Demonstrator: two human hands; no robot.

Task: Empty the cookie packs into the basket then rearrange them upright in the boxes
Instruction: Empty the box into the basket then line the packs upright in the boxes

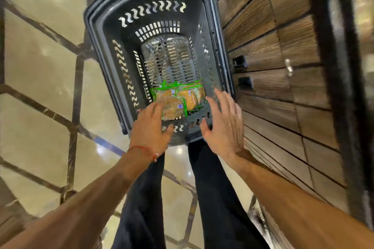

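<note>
Seen from the head camera, the dark slotted basket sits beside a wooden cabinet, with the green-edged cookie packs heaped flat at its near end. The left hand reaches over the near rim, fingers spread wide, fingertips at the nearest pack. The right hand hovers over the near right corner, fingers wide, holding nothing.

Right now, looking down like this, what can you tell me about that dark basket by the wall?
The basket looks like dark grey moulded plastic. It is long, with a thick stepped rim, wavy cut-outs in its walls and a slotted bottom. Handle bars rise at its far end. It stands on the glossy tiled floor beside wooden panelling. Clear cookie packs with green edges lie piled at its near end. The left hand and right hand, both open, reach over its near rim; contact is unclear.
</note>
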